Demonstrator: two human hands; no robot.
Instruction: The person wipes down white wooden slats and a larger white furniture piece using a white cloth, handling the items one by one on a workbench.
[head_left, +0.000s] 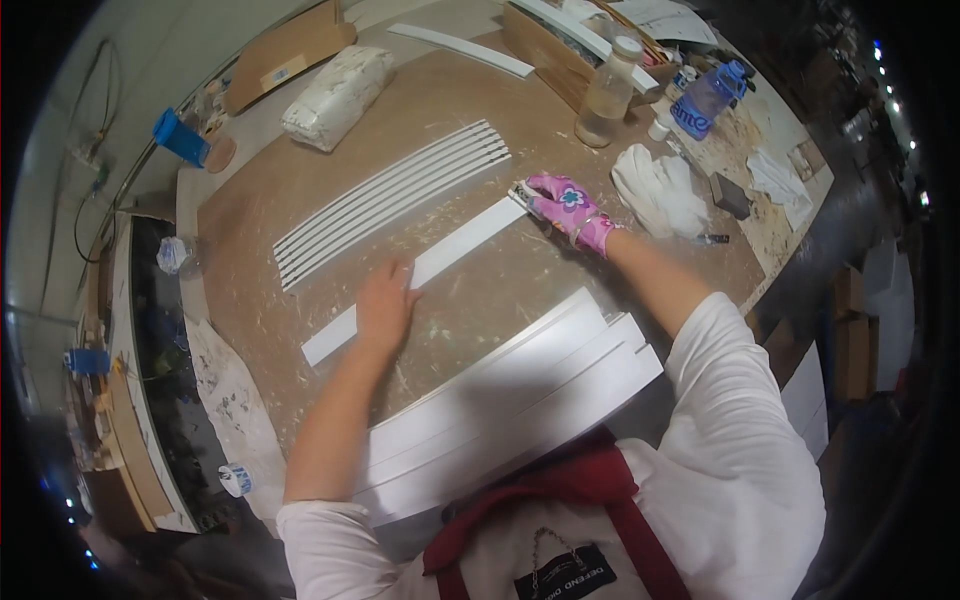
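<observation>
A long white strip (450, 250) lies diagonally on the brown workbench (480, 110). My bare left hand (385, 305) presses flat on the strip near its lower left part. My right hand (568, 208), in a pink flowered glove, grips a small tool (521, 194) held against the strip's far right end. Beyond the strip, several thin white strips (390, 200) lie side by side in a row. A stack of wider white boards (510, 400) rests at the near edge, just in front of my body.
A clear plastic bottle (608, 95) and a blue bottle (712, 98) stand at the back right, near a crumpled white cloth (660, 190) and a dark block (731, 195). A white bag (338, 95) lies at the back left, a wooden box (560, 50) behind.
</observation>
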